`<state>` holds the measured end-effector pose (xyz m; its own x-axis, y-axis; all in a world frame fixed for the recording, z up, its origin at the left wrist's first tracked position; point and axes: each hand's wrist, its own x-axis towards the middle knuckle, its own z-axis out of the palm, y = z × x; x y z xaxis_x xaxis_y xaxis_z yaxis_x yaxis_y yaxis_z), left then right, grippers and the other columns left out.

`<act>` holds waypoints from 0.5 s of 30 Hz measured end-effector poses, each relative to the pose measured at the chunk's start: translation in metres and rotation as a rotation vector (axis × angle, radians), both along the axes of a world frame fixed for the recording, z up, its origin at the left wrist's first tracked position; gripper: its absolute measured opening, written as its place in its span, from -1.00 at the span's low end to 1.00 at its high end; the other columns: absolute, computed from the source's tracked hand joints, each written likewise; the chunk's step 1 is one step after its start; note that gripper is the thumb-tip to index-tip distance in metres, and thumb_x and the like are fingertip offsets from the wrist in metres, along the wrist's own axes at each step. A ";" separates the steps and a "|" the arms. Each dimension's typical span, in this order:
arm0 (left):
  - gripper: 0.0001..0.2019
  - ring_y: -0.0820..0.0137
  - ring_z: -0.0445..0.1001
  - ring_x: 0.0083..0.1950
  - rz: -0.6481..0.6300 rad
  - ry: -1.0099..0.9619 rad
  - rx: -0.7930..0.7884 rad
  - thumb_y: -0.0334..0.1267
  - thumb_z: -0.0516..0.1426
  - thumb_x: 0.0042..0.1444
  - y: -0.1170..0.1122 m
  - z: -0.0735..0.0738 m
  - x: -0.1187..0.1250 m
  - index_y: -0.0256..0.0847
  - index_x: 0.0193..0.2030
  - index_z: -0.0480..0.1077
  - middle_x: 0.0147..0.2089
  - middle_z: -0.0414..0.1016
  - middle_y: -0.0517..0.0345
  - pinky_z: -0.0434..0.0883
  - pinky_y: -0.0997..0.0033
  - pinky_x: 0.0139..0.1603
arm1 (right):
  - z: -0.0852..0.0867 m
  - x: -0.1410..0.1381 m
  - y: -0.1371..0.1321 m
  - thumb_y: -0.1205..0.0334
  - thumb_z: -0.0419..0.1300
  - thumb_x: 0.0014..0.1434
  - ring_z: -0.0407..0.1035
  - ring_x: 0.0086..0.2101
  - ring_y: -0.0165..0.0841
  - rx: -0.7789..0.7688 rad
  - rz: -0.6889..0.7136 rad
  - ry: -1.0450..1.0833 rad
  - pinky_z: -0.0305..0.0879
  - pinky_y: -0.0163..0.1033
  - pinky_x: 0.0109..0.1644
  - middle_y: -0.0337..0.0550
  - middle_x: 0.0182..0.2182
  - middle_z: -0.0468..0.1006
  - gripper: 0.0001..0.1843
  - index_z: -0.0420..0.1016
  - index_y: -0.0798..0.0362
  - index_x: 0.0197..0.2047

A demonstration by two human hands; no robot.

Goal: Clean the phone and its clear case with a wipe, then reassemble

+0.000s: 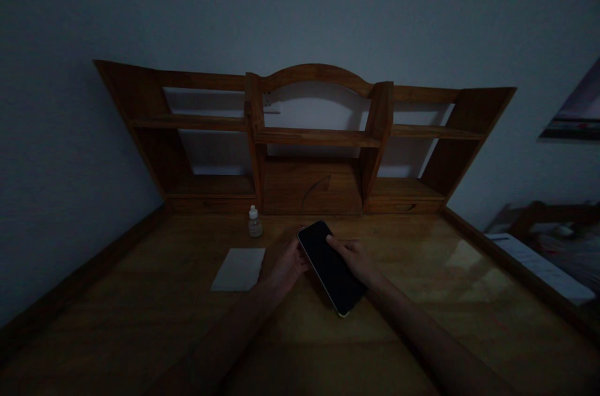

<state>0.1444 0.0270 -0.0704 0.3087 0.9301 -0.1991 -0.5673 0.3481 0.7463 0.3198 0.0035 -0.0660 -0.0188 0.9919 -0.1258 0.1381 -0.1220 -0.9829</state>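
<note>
A smartphone (pixel 330 265) with a dark screen is held tilted above the wooden desk. My right hand (pixel 359 262) grips it from the right side, with the thumb lying on the screen and the other fingers hidden underneath. At the phone's left edge, my left hand (pixel 288 265) has its fingers curled against the side and partly behind it. To the left of that hand lies a sheet of white paper (pixel 237 269) flat on the desk. Behind the paper a small clear bottle (pixel 254 224) with a white cap stands upright.
A wooden shelf unit (pixel 319 137) with several compartments stands along the back of the desk (pixel 154 296), against the wall. Raised wooden edges run down both sides. Beyond the right edge are a white board-like surface (pixel 539 265) and a dim wooden piece of furniture (pixel 553 213).
</note>
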 end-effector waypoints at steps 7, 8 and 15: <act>-0.75 0.30 0.53 -0.32 0.086 0.235 0.094 -0.12 0.22 0.14 -0.001 -0.004 -0.001 -0.32 -0.32 0.49 -0.27 0.58 -0.08 0.44 0.40 -0.36 | -0.003 -0.006 -0.004 -0.25 0.14 0.24 0.44 -0.38 -0.30 0.264 -0.006 -0.103 0.29 -0.26 -0.33 -0.12 -0.38 0.57 -0.50 0.51 0.07 -0.21; -0.74 0.29 0.53 -0.33 0.085 0.250 0.101 -0.11 0.22 0.14 -0.002 -0.003 -0.001 -0.32 -0.33 0.49 -0.27 0.58 -0.08 0.44 0.39 -0.36 | -0.002 -0.006 -0.004 -0.20 0.15 0.25 0.46 -0.32 -0.29 0.319 -0.016 -0.097 0.32 -0.24 -0.26 -0.13 -0.32 0.59 -0.55 0.49 0.03 -0.10; -0.76 0.34 0.50 -0.38 -0.003 0.311 0.137 -0.11 0.19 0.16 -0.010 0.001 0.002 -0.28 -0.31 0.53 -0.33 0.56 0.00 0.34 0.47 -0.43 | 0.001 -0.006 -0.004 -0.06 0.21 0.26 0.46 -0.04 -0.21 0.411 0.018 -0.006 0.32 -0.09 0.09 -0.08 -0.04 0.58 -0.64 0.51 -0.05 0.02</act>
